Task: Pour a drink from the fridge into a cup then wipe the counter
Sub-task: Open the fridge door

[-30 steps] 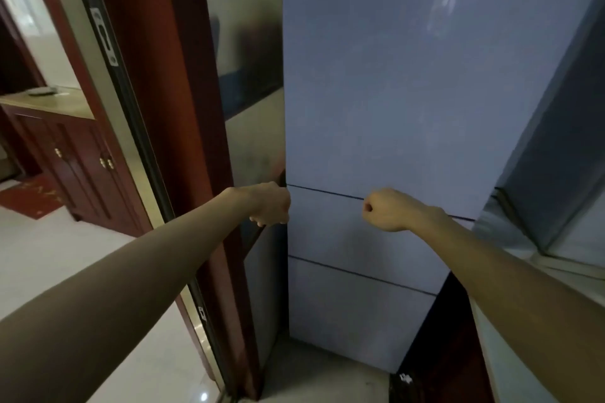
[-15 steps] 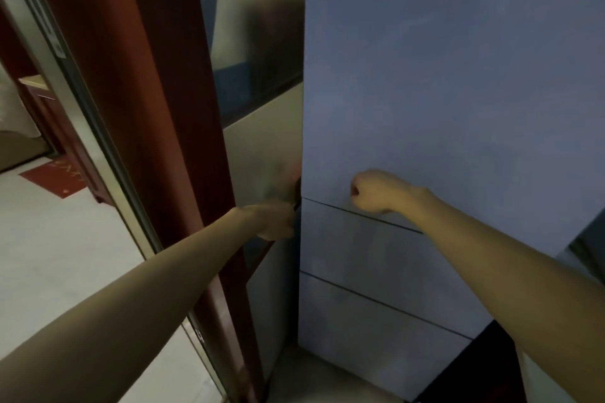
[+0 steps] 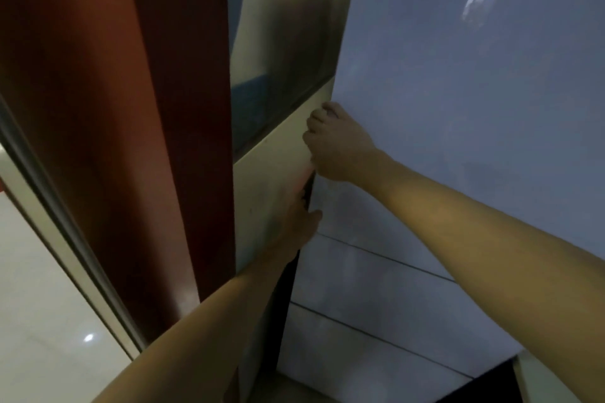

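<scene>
A tall pale grey-blue fridge point(image 3: 458, 108) fills the right of the view, its upper door and two lower drawer fronts closed. My right hand point(image 3: 337, 144) is at the left edge of the upper door, fingers curled around that edge near its bottom corner. My left hand point(image 3: 301, 222) reaches into the dark gap between the fridge's left side and the wall, just below the right hand; its fingertips are hidden in the gap. No drink, cup or counter is in view.
A cream wall panel point(image 3: 271, 180) with a glossy dark section above it stands left of the fridge. Further left is a red-brown wooden door frame point(image 3: 147, 141), then pale shiny floor point(image 3: 42, 304). A dark cabinet corner point(image 3: 484, 383) shows at the bottom right.
My right hand has moved left from the middle of the door's lower seam to the door's left edge and curled onto it. My left hand stayed at the gap. The view has moved closer.
</scene>
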